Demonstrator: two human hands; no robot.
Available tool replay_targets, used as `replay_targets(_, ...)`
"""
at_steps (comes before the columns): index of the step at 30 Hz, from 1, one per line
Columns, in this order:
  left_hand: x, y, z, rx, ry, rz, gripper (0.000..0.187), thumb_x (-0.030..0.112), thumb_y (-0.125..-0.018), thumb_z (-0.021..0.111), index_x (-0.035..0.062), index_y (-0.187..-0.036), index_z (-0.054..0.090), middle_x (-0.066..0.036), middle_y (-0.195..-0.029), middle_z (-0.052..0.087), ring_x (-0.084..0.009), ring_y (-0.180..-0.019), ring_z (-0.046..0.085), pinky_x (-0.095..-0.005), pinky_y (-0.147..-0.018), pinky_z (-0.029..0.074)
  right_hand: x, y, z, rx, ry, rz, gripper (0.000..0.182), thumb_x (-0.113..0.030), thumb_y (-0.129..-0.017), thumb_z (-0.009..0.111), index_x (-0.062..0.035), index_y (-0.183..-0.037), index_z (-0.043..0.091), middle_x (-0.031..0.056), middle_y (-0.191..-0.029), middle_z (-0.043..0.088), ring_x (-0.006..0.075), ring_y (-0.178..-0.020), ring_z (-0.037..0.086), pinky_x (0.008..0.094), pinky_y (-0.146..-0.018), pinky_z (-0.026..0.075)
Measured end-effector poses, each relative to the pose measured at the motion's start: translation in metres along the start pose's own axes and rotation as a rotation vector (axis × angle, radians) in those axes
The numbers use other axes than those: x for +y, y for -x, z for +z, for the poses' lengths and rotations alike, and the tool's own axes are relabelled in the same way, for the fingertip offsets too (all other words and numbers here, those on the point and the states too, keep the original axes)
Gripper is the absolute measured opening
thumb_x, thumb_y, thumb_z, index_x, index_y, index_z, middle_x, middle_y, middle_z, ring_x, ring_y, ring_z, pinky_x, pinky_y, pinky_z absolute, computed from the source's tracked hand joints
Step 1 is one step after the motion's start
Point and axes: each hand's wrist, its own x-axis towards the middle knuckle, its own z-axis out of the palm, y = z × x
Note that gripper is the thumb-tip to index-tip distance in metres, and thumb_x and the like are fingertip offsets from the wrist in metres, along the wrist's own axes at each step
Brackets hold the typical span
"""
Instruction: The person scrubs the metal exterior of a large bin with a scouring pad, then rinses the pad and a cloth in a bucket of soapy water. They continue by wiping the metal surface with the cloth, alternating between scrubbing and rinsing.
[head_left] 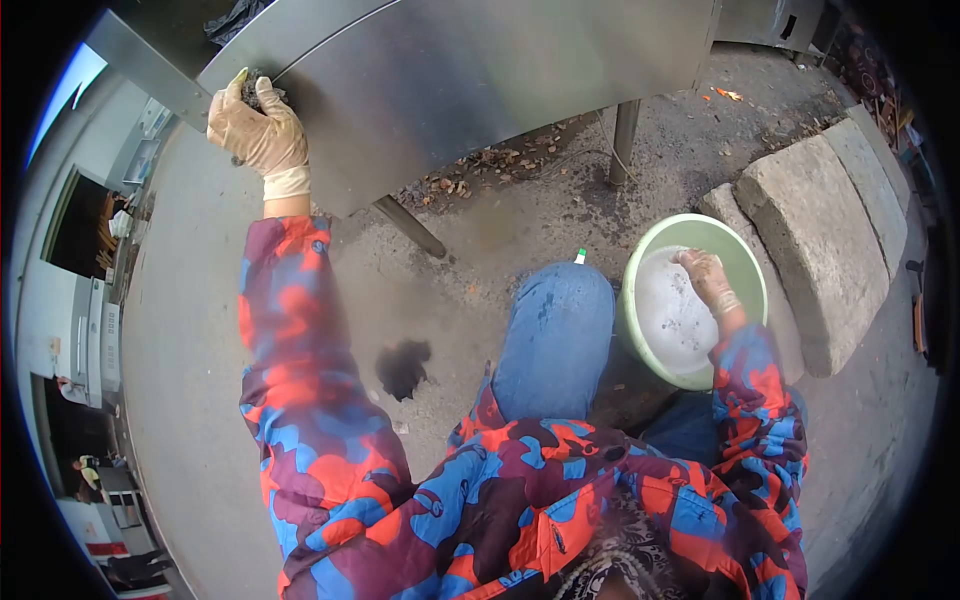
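My left hand point(262, 135), in a pale, stained glove, is closed round a dark grey steel wool scrubber point(262, 92). It presses at the left edge of a stainless steel panel point(470, 75). My right hand point(706, 276), also in a thin, stained glove, is over a light green basin point(642, 345) on the ground. Its fingers are curled together at the white suds point(672, 315), which carry dark specks. Whatever those fingers hold, if anything, I cannot make out.
Metal legs point(624, 143) hold the steel unit above the concrete ground, with dry leaves point(465, 180) beneath it. Stone slabs point(820, 235) lie right of the basin. A dark wet patch point(403, 369) marks the ground near my knee point(556, 335). Buildings stand at far left.
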Motion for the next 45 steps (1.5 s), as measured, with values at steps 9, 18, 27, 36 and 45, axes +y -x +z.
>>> replay_targets(9,0.046,0.208,-0.001,-0.652,0.081,0.323,0.030,0.016,-0.079,0.062,0.0133,-0.109,0.057,-0.004,-0.102,0.052,-0.0257,-0.092,0.048,-0.0403,-0.080,0.041,0.014,0.003,0.010,0.030,-0.074,0.028,0.029,-0.027,-0.087,0.053,-0.0027,-0.086,0.069,0.0162,-0.088,0.067,0.0294,-0.087,0.062,0.0353,-0.083,0.046)
replay_targets(18,0.062,-0.010,0.031,-0.102,-0.011,0.275,0.019,0.019,-0.083,0.063,0.0109,-0.099,0.060,-0.007,-0.090,0.057,-0.0273,-0.086,0.053,-0.0385,-0.080,0.039,0.026,0.000,0.008,0.098,0.033,-0.061,0.028,-0.027,-0.088,0.054,-0.0041,-0.085,0.070,0.0169,-0.091,0.067,0.0301,-0.088,0.062,0.0355,-0.084,0.046)
replay_targets(27,0.094,0.106,0.038,-0.503,0.021,0.567,0.032,0.014,-0.074,0.060,0.0126,-0.106,0.058,-0.003,-0.099,0.052,-0.0237,-0.090,0.049,-0.0391,-0.074,0.040,0.025,-0.003,0.019,0.003,-0.010,-0.026,0.031,-0.030,-0.090,0.050,-0.0075,-0.089,0.070,0.0143,-0.095,0.067,0.0306,-0.094,0.061,0.0367,-0.088,0.044)
replay_targets(36,0.093,0.126,0.037,-0.618,0.100,0.618,0.034,0.011,-0.073,0.057,0.0109,-0.107,0.056,-0.005,-0.101,0.051,-0.0242,-0.090,0.050,-0.0388,-0.077,0.041,0.040,0.006,0.012,0.041,-0.070,0.001,0.032,-0.032,-0.090,0.049,-0.0088,-0.088,0.070,0.0132,-0.095,0.067,0.0299,-0.096,0.061,0.0380,-0.089,0.043)
replay_targets(45,0.146,0.016,0.065,-0.370,-0.045,0.519,0.022,0.023,-0.080,0.061,0.0133,-0.100,0.061,-0.004,-0.097,0.057,-0.0249,-0.090,0.052,-0.0403,-0.074,0.042,0.034,-0.006,0.022,-0.071,0.048,0.004,0.038,-0.036,-0.093,0.042,-0.0081,-0.099,0.067,0.0152,-0.104,0.064,0.0330,-0.102,0.058,0.0408,-0.092,0.040)
